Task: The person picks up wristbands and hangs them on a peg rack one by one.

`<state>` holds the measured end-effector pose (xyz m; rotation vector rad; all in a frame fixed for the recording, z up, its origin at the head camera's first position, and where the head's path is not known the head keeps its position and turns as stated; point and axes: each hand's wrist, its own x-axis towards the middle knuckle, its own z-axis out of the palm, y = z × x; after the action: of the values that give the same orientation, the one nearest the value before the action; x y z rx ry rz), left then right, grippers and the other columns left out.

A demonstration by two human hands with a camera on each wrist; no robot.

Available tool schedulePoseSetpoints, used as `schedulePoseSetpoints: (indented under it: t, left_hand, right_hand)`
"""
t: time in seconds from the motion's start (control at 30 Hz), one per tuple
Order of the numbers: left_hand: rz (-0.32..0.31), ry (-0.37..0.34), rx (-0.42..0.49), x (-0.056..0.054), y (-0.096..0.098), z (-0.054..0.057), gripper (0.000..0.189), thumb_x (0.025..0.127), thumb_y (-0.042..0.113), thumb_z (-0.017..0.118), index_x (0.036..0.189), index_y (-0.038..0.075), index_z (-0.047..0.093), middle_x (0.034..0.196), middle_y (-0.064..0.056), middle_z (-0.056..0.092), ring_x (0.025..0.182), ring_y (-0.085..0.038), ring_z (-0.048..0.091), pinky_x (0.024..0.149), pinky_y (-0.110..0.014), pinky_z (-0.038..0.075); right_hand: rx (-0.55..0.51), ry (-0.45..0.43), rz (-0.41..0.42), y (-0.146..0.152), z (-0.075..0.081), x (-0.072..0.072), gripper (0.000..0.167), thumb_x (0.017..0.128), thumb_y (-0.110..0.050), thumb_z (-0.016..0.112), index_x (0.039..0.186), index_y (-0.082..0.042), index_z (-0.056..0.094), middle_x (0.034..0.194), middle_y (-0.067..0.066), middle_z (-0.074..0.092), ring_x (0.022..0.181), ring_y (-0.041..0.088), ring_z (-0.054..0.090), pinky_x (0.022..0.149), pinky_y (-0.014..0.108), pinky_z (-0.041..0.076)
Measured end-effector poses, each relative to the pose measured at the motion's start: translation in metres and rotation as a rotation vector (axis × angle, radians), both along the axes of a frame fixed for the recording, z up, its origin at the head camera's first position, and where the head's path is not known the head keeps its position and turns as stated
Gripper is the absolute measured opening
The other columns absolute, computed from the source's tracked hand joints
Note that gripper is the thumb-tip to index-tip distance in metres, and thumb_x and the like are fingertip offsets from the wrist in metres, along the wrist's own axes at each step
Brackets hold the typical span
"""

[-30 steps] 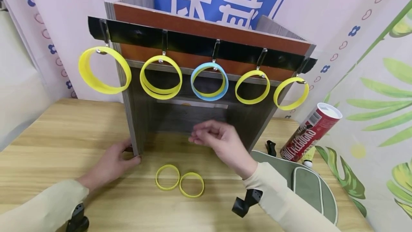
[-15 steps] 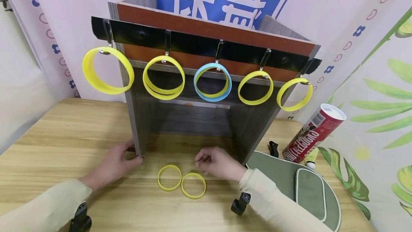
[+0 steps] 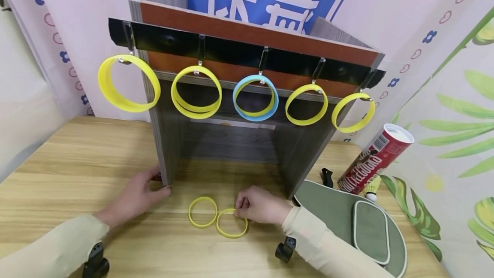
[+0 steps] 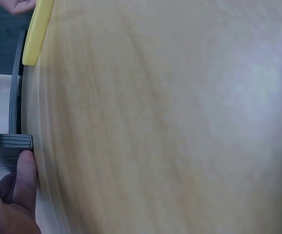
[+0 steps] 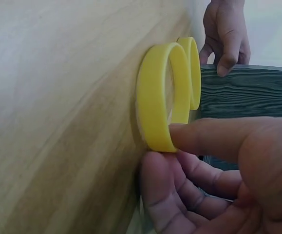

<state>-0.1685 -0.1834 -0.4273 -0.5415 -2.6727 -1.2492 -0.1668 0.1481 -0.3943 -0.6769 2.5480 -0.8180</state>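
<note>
Two yellow silicone wristbands lie on the wooden table: the left wristband [image 3: 200, 226] flat, the right wristband [image 3: 231, 237] beside it. My right hand [image 3: 264, 206] pinches the far right edge of the right wristband, thumb and fingertips meeting on its rim [image 5: 153, 97] in the right wrist view. At the left, my left hand [image 3: 133, 194] grips the lower front edge of the grey wooden stand [image 3: 160, 153], with its thumb on the front; the left wrist view shows fingers on the panel end [image 4: 9, 141].
Several yellow bands and a blue band [image 3: 239, 108] hang from hooks on the stand's black strip [image 3: 231, 48]. At right are a green-grey bag [image 3: 328, 209], a red tube [image 3: 374, 158], a shuttlecock [image 3: 372, 190] and a small black object [image 3: 327, 178].
My right hand has come down from inside the stand to the table and now pinches the right wristband. The left hand keeps its place on the stand's edge.
</note>
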Motion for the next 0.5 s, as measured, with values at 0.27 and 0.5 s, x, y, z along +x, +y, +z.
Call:
schedulePoseSetpoints:
  t: [0.27,0.5]
  left_hand:
    - [-0.003,-0.007,-0.006,-0.001,0.001,0.001,0.058,0.091,0.009,0.075,0.141,-0.012,0.055,0.120,-0.027,0.074,0.112,-0.038,0.071,0.088,-0.029,0.057]
    - [0.005,-0.001,-0.015,-0.001,0.001,0.000,0.057,0.090,0.008,0.075,0.140,-0.012,0.056,0.119,-0.026,0.074,0.111,-0.037,0.071,0.087,-0.028,0.057]
  right_hand:
    - [-0.106,-0.109,-0.023,0.005,0.004,-0.001,0.009,0.093,-0.008,0.076,0.085,-0.005,0.072,0.070,0.000,0.065,0.055,0.006,0.061,0.057,0.022,0.055]
    - [-0.243,-0.279,-0.037,0.011,0.009,0.002,0.007,0.094,-0.002,0.073,0.095,0.004,0.070,0.079,0.017,0.072,0.063,0.006,0.065,0.065,0.027,0.061]
